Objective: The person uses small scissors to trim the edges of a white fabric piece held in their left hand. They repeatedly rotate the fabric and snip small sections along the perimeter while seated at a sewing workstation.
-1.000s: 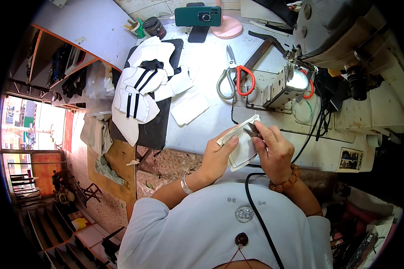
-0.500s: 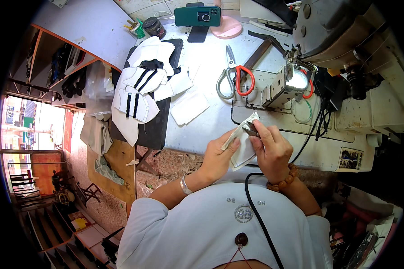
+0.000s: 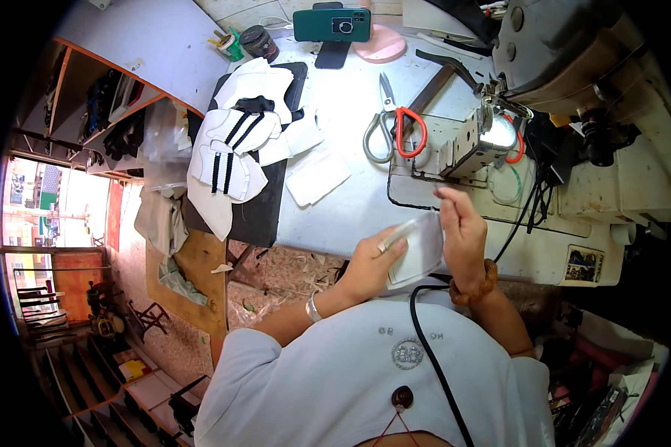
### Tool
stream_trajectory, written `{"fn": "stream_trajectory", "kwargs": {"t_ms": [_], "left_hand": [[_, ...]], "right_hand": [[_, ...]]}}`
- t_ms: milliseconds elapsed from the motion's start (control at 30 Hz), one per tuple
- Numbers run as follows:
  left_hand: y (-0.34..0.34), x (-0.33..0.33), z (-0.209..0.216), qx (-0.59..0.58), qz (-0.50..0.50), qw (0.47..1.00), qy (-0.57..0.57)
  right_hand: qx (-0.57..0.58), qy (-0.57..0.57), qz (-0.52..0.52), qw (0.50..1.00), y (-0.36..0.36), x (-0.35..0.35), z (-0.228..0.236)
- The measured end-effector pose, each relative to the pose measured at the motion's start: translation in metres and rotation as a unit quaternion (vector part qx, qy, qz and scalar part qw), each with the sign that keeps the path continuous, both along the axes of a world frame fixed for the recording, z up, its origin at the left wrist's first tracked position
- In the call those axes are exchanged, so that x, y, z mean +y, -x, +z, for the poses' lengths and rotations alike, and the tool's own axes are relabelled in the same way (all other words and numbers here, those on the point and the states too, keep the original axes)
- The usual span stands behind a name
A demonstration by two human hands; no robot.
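Left hand (image 3: 373,262) has the white piece (image 3: 419,252) pinched near the front of the tabletop (image 3: 324,227); right hand (image 3: 464,240) is curled beside it, can't tell if it's gripping anything. Looks mid-job to me, what's left isn't clear; the black-trimmed pieces (image 3: 238,179) piled off left seem further along.

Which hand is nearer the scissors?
Right. The right hand is below and right of the scissors in view; the left hand is lower, farther off, holding the white piece.
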State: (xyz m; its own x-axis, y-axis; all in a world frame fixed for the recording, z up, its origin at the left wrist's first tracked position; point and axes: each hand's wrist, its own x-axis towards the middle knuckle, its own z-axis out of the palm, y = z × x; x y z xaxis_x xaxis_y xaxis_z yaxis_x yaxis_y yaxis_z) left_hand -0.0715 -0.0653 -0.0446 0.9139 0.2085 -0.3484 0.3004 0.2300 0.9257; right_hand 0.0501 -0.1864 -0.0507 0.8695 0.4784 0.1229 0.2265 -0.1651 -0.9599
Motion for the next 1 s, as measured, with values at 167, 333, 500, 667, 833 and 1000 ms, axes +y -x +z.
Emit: {"fn": "stream_trajectory", "kwargs": {"t_ms": [167,333,500,667,833,1000], "left_hand": [[-0.006,0.01,0.001,-0.024,0.053,0.983,0.174],[-0.004,0.009,-0.001,-0.036,0.054,0.984,0.165],[-0.004,0.009,0.002,-0.043,0.058,0.983,0.167],[-0.004,0.008,0.001,-0.049,0.06,0.984,0.16],[-0.003,0.008,0.003,-0.046,0.065,0.983,0.166],[-0.003,0.007,0.006,-0.043,0.065,0.984,0.163]], "right_hand": [[-0.264,0.115,0.068,0.955,0.013,-0.007,0.018],[-0.307,0.125,0.07,0.941,0.012,-0.008,0.022],[-0.322,0.128,0.069,0.935,0.012,-0.01,0.022],[-0.323,0.125,0.066,0.936,0.012,-0.01,0.021],[-0.328,0.127,0.062,0.934,0.013,-0.01,0.02],[-0.332,0.124,0.059,0.933,0.013,-0.011,0.02]]}}
